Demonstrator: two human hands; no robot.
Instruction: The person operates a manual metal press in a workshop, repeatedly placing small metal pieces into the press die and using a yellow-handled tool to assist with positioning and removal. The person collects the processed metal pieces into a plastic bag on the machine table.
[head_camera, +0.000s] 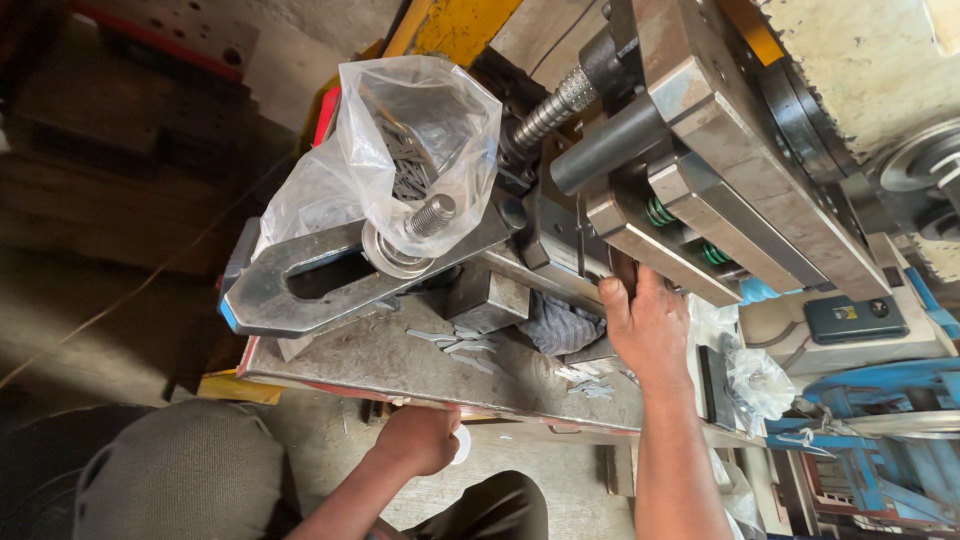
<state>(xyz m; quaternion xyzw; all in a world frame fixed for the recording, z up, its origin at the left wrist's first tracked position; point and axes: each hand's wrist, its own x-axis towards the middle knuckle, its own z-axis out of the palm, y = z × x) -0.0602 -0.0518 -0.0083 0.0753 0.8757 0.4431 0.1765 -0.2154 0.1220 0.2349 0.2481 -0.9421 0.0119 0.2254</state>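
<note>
Hands at a press machine bench, seen from above. Right hand (648, 325) up on the steel die block (640, 240), fingers flat and spread against its lower edge, pressing on metal, not wrapped round anything; thumb out to the left side. Left hand (420, 438) down at the near edge of the steel bed plate (380, 355), fingers curled shut around a small white round piece (461, 444), only partly visible past the knuckles. Small flat metal blanks (462, 345) scattered loose on bed plate, between both hands; a few more blanks (590, 385) just left of right wrist. Grey rag (560, 325) bunched under die block, touching right hand's thumb side. Slotted clamp bar (330, 275) lying across plate, held by threaded stud (432, 215) with washers. Clear plastic bag (400, 150) of more metal pieces draped over stud. Black handheld device (855, 318) on ledge at right, well apart from hands. Knee in grey fabric (180, 475) at lower left.
</note>
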